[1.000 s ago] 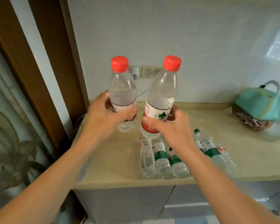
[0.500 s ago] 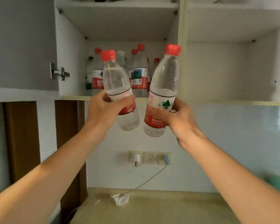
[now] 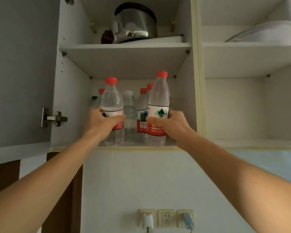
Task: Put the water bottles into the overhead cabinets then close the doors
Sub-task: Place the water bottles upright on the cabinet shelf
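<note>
Head view: left hand [image 3: 104, 122] gripping left bottle [image 3: 111, 105], right hand [image 3: 170, 124] gripping right bottle [image 3: 158, 105], both standing at front of lower cabinet shelf [image 3: 172, 143]. Placing step. Next: releasing, withdrawing, swinging open door [image 3: 22, 73] shut.
</note>
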A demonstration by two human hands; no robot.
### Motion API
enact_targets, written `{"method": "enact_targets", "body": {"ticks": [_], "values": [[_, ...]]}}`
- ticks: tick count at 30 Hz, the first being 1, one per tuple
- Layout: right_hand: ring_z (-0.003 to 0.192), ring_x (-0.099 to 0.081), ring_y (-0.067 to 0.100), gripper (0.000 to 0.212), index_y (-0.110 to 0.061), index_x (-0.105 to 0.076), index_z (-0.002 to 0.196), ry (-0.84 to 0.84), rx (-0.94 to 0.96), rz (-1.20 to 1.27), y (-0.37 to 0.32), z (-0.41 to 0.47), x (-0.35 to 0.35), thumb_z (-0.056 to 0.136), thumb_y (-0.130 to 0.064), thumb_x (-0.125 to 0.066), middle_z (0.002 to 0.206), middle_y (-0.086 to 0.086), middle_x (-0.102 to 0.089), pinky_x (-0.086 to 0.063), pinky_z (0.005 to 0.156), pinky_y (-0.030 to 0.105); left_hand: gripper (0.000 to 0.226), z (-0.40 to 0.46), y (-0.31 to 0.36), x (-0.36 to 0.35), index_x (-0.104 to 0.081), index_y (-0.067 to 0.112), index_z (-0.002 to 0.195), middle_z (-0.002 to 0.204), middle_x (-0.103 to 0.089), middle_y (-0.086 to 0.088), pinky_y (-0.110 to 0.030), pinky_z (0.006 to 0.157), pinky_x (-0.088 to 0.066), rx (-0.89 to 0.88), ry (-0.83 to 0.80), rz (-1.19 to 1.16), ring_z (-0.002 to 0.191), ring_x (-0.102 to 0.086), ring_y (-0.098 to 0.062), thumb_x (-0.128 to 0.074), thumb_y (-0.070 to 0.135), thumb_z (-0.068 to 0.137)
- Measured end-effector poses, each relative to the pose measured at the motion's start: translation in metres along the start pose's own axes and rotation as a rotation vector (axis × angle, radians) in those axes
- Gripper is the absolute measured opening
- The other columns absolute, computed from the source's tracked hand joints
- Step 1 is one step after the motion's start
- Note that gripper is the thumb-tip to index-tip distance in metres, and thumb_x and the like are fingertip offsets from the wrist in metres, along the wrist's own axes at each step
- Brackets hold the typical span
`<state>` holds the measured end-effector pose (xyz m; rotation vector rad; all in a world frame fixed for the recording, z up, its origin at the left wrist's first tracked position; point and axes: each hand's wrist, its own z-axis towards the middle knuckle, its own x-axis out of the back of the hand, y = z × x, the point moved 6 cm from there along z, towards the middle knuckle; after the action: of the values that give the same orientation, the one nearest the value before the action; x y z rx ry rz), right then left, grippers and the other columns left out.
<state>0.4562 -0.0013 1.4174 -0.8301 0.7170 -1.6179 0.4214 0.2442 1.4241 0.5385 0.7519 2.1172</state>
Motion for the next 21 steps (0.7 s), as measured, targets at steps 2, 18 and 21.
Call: {"method": "enact_targets", "body": {"ticks": [2, 18, 21], "values": [[0.085, -0.077, 0.017, 0.049, -0.018, -0.068, 0.11, 0.02, 0.008, 0.007, 0.004, 0.006, -0.009, 0.071, -0.035, -0.091, 0.097, 0.0, -0.077, -0.064, 0.08, 0.044, 0.038, 0.017, -0.015, -0.005, -0.062, 0.03, 0.102, 0.086, -0.062, 0.014, -0.025, 0.064, -0.044, 0.009, -0.03, -0.002, 0.077, -0.057, -0.003, -0.084, 0.045, 0.075], [0.097, -0.069, 0.019, 0.06, -0.019, -0.058, 0.127, 0.432, 0.044, -0.513, 0.028, 0.023, 0.011, 0.081, -0.05, -0.079, 0.114, 0.0, -0.071, -0.059, 0.084, 0.04, 0.052, 0.047, -0.034, -0.088, -0.056, 0.023, 0.123, 0.109, -0.063, 0.005, -0.017, 0.059, -0.033, -0.112, -0.238, -0.012, 0.081, -0.054, -0.004, -0.068, 0.057, 0.087], [0.105, -0.067, 0.025, 0.061, -0.018, -0.054, 0.129, 0.471, 0.032, -0.603, 0.033, 0.023, 0.014, 0.083, -0.051, -0.077, 0.119, 0.004, -0.068, -0.057, 0.092, 0.049, 0.049, 0.043, -0.025, -0.102, -0.058, 0.023, 0.121, 0.107, -0.064, 0.006, -0.019, 0.061, -0.037, -0.128, -0.254, -0.037, 0.084, -0.057, -0.005, -0.068, 0.056, 0.087]]}}
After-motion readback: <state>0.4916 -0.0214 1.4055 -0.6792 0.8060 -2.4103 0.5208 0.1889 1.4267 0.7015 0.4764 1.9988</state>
